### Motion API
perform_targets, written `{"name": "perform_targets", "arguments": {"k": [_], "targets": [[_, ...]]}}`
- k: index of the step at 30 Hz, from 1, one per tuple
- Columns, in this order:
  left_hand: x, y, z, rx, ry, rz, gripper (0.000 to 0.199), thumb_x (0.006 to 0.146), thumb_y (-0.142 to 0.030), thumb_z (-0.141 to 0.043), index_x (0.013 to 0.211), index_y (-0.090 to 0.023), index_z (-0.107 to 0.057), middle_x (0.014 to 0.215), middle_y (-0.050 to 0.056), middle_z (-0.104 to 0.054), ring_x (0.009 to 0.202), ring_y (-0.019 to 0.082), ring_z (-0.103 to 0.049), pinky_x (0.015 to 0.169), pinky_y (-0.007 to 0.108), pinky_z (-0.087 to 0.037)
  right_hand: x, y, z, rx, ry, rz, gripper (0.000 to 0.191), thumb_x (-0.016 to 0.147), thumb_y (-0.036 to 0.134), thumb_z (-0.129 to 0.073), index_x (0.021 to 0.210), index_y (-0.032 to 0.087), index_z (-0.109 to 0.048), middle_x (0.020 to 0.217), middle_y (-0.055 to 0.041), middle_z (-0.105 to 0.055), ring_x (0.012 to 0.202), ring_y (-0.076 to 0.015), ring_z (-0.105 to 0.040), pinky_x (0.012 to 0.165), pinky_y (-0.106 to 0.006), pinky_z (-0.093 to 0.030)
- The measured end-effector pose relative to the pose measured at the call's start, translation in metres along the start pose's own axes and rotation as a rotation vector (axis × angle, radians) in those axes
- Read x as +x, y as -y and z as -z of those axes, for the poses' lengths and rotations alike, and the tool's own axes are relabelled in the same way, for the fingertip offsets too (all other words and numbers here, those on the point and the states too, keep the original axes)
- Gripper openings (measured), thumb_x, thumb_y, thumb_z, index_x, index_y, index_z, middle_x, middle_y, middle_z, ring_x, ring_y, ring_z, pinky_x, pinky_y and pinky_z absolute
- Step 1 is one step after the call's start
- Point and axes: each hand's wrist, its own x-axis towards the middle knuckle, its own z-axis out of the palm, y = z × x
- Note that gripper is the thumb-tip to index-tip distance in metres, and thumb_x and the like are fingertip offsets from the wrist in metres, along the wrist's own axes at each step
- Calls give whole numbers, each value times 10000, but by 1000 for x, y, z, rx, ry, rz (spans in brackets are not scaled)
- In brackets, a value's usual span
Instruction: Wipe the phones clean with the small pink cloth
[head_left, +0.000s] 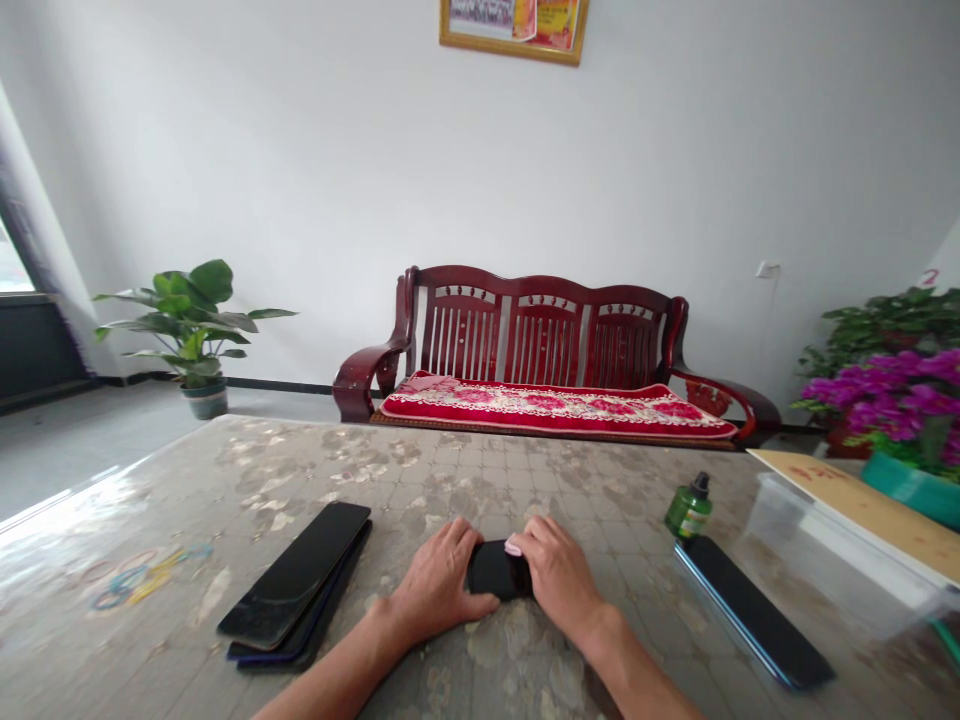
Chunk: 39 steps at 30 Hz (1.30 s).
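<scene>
A black phone (491, 570) lies flat on the patterned table between my two hands. My left hand (444, 577) holds its left end, thumb along the near edge and fingers at the far edge. A small pale pink cloth (513, 545) is pinched in the fingers of my right hand (553, 570), which rests over the phone's right end. To the left is a stack of dark phones (300, 575), their edges fanned out. Another dark phone (754, 605) with a blue edge lies at the right, just below a green bottle (688, 508) with a black cap.
Colored rubber bands (139, 580) lie on the table (420, 460) at the far left. At the right, a clear plastic box (810, 540) stands under a tan sheet (862, 505), near purple flowers (885, 390). A red wooden bench (540, 340) is beyond the table.
</scene>
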Motion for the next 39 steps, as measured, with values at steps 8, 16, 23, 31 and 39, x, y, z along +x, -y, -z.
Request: {"name": "perform_targets", "arguments": {"k": [8, 16, 23, 31, 39], "targets": [[2, 1, 0, 2, 3, 8, 465, 645, -393, -752, 1033, -216, -567, 1041, 55, -571, 981, 259, -571, 861, 335, -447, -1, -16, 4, -79, -17, -142, 292, 962, 95, -456, 921, 244, -704, 925, -36, -619, 921, -191, -546, 792, -280, -381], [1, 0, 0, 0, -4, -10, 463, 648, -383, -753, 1033, -199, -574, 1024, 58, -573, 970, 258, -571, 849, 338, -454, -2, 2, -1, -38, -14, -41, 257, 955, 91, -491, 927, 250, -691, 936, -20, -619, 923, -177, -541, 790, -268, -383], [1, 3, -3, -2, -16, -4, 485, 632, -397, -766, 1032, -207, -567, 1036, 57, -570, 967, 258, -570, 852, 341, -452, -5, -8, -2, -56, -39, -153, 262, 950, 86, -483, 903, 237, -692, 928, -35, -616, 911, -198, -544, 796, -295, -390], [1, 4, -5, -5, -22, -14, 464, 633, -386, -763, 1009, -210, -555, 1017, 52, -568, 962, 258, -571, 848, 338, -447, -9, 11, -1, 16, 1, 37, 239, 955, 101, -494, 944, 255, -676, 920, -6, -607, 915, -176, -531, 801, -275, -378], [1, 3, -3, 8, 8, 4, 486, 647, -414, -759, 1040, -221, -550, 1049, 54, -569, 981, 259, -570, 864, 341, -447, -8, -7, 4, -62, -16, -171, 291, 946, 68, -455, 904, 229, -693, 937, -40, -623, 921, -195, -544, 817, -296, -379]]}}
